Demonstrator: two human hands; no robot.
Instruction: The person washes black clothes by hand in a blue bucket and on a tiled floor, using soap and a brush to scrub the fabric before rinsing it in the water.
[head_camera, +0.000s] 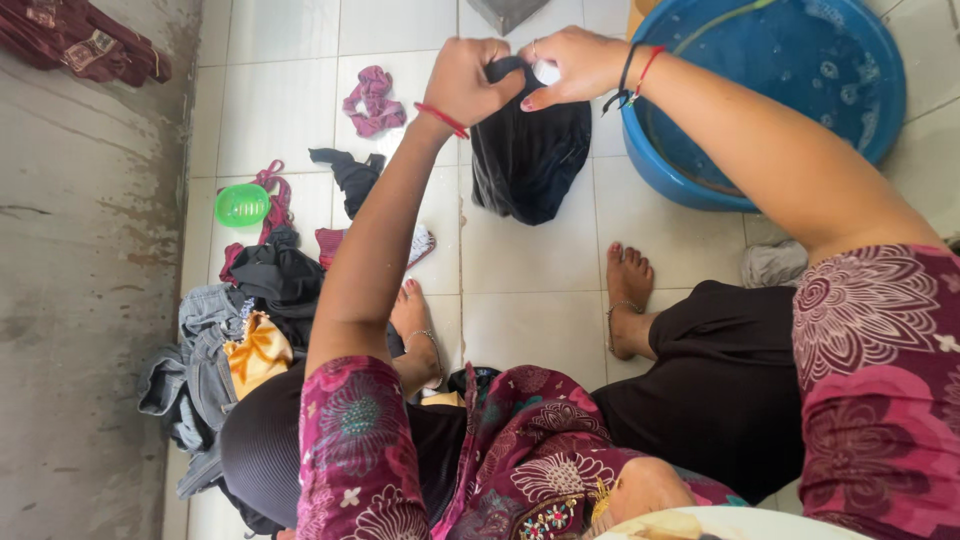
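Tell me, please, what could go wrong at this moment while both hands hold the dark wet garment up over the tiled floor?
1. The black garment, gripped by the left hand and right hand, hangs beside the blue basin, not over it; drips may wet the white tiles by the bare feet, a likely slip hazard.
2. Its hem hangs close to the tiles and might pick up dirt.

held garment (530, 150): black, plain
basin (880, 110): blue
small bowl (242, 204): bright green
sleeves (355, 450): magenta, floral print
wrist threads (442, 119): red
floor tiles (280, 100): white
crumpled cloth (374, 100): pink
jeans (200, 350): faded blue-grey
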